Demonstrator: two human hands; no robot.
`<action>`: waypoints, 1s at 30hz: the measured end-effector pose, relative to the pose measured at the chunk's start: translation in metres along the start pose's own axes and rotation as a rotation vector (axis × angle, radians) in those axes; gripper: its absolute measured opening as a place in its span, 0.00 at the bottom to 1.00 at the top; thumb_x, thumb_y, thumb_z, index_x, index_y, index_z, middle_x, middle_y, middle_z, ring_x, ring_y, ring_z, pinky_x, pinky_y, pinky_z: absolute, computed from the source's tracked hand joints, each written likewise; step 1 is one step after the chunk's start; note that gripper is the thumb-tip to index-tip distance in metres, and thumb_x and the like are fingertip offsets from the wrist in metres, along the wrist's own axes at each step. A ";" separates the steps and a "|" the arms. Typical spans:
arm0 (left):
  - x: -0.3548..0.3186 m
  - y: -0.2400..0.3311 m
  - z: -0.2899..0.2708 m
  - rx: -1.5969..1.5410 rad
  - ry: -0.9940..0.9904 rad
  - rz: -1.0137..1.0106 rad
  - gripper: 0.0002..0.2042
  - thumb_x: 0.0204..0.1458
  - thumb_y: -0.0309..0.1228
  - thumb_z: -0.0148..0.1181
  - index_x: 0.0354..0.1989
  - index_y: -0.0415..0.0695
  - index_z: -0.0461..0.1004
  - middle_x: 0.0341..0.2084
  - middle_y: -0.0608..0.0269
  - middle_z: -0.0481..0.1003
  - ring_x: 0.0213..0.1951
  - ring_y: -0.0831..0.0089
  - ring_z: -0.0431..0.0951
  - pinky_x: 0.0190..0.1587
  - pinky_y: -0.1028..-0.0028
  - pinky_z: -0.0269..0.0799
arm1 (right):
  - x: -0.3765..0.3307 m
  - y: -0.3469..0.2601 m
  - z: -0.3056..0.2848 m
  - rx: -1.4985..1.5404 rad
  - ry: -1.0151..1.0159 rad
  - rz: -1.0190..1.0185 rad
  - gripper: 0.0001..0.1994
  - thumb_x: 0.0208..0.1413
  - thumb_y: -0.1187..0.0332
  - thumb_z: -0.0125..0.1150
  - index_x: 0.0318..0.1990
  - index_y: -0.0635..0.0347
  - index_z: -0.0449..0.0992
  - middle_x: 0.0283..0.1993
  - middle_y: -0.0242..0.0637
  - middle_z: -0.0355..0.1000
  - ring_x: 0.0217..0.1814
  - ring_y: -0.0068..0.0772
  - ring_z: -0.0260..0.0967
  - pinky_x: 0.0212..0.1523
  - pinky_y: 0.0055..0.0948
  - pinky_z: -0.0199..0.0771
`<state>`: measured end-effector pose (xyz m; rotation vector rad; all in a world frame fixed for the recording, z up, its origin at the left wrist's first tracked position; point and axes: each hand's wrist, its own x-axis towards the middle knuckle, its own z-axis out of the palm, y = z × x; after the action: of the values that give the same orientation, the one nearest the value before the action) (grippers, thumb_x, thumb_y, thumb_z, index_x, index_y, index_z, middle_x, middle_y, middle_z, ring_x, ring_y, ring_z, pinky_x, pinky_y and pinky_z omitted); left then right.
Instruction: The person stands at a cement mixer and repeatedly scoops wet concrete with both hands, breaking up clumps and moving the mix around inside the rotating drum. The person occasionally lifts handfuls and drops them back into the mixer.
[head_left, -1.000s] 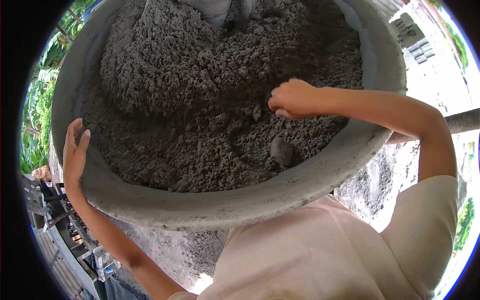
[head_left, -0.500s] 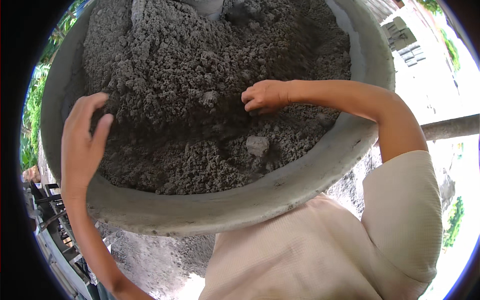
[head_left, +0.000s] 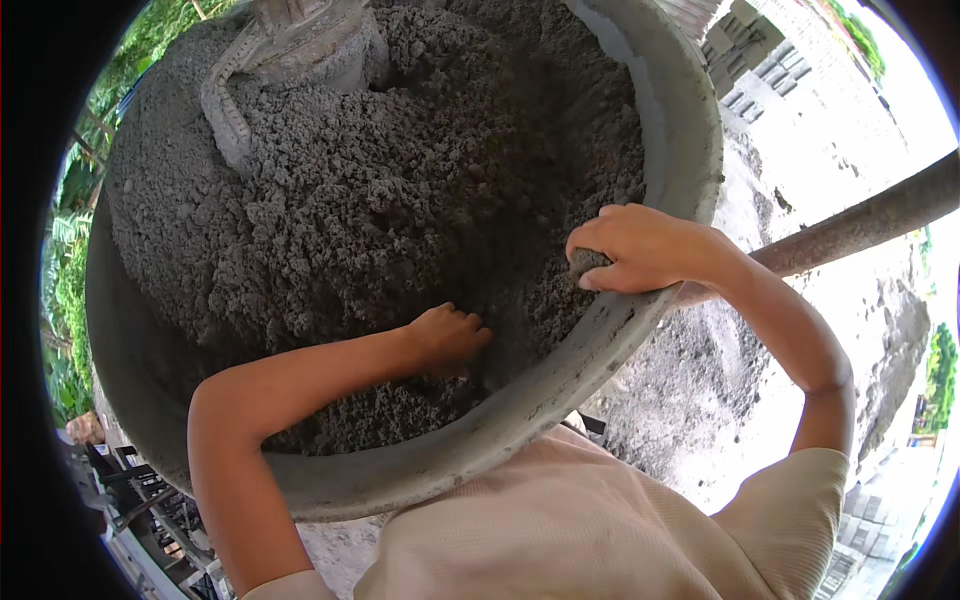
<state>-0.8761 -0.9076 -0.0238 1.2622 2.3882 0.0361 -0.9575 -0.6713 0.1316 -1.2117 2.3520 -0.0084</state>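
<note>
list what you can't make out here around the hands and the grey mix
Head view only:
- Left hand: fingertips buried in the grey mix.
- Grey lump: mostly covered by the right hand.
- Drum: bottom hidden under the mix.
- Mixing blade: cut off by the top edge.

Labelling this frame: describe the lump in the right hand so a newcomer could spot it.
Start at the big round grey mixing drum full of crumbly grey mix. Follow its rim to the right, where the right hand curls over the edge. The lump is the solid, smooth dark piece under those fingers, unlike the loose mix around it.
</note>
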 end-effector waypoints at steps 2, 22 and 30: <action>0.002 -0.004 -0.008 0.005 -0.058 0.024 0.25 0.33 0.43 0.65 0.38 0.40 0.69 0.32 0.54 0.72 0.36 0.60 0.76 0.41 0.65 0.69 | -0.002 -0.004 -0.010 0.058 -0.204 0.056 0.22 0.47 0.59 0.58 0.49 0.56 0.69 0.39 0.46 0.72 0.45 0.49 0.68 0.46 0.41 0.66; -0.249 0.112 -0.138 -1.895 1.444 -0.040 0.21 0.49 0.39 0.52 0.48 0.40 0.66 0.36 0.53 0.75 0.43 0.50 0.75 0.39 0.54 0.76 | -0.015 -0.080 -0.042 0.341 0.308 -0.012 0.17 0.45 0.57 0.54 0.42 0.53 0.69 0.27 0.44 0.73 0.33 0.48 0.71 0.36 0.43 0.68; -0.279 0.200 -0.123 -1.903 1.535 -0.658 0.16 0.51 0.40 0.54 0.46 0.49 0.65 0.33 0.60 0.73 0.34 0.56 0.78 0.25 0.65 0.75 | -0.033 -0.137 -0.044 0.293 0.674 -0.224 0.21 0.47 0.63 0.54 0.50 0.55 0.59 0.28 0.47 0.72 0.33 0.55 0.70 0.35 0.44 0.68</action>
<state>-0.6315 -0.9901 0.2336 -0.8116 1.6461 2.8010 -0.8551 -0.7382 0.2145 -1.4691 2.5972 -0.9343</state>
